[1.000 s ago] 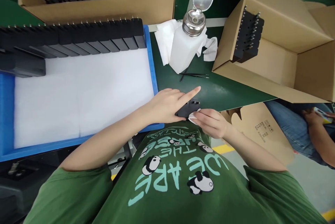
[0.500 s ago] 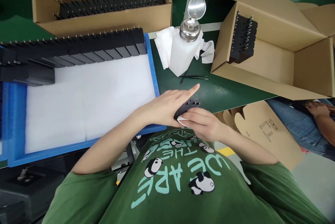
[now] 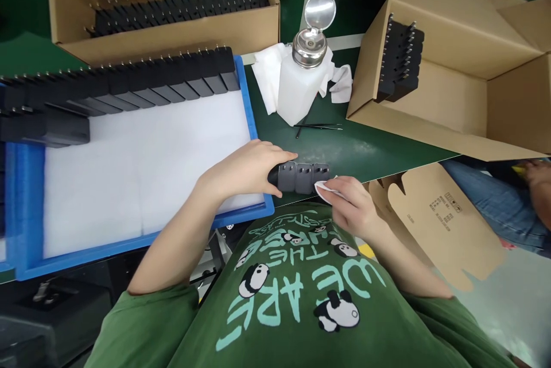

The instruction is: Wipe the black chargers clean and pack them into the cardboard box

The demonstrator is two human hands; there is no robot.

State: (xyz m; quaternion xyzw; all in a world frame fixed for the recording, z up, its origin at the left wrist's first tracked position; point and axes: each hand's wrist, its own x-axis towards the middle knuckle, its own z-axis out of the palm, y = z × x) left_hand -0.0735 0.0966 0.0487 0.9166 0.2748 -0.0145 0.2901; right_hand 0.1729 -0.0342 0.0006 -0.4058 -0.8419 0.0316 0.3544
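My left hand [image 3: 245, 171] is wrapped round the left end of a black power strip [image 3: 303, 177], whose face with three sockets is turned toward me, just above the near edge of the green table [image 3: 365, 147]. My right hand [image 3: 350, 207] pinches a small white wipe [image 3: 323, 189] against the strip's right end. A white dispenser bottle [image 3: 299, 81] with an open metal lid stands behind them on white cloths [image 3: 267, 72]. Thin black tweezers [image 3: 321, 125] lie in front of the bottle.
A blue tray [image 3: 252, 121] lined with white foam holds a row of black parts [image 3: 129, 78] at its far side. One cardboard box [image 3: 172, 29] of black parts stands at the back, another [image 3: 451, 98] at the right. A flat cardboard piece [image 3: 434, 213] hangs below. Another person's arm [image 3: 538, 184] shows at far right.
My left index finger, stretched out before, has curled round the strip. The strip has turned its socket face toward me. My right hand slid with the wipe from the strip's left part to its right end.
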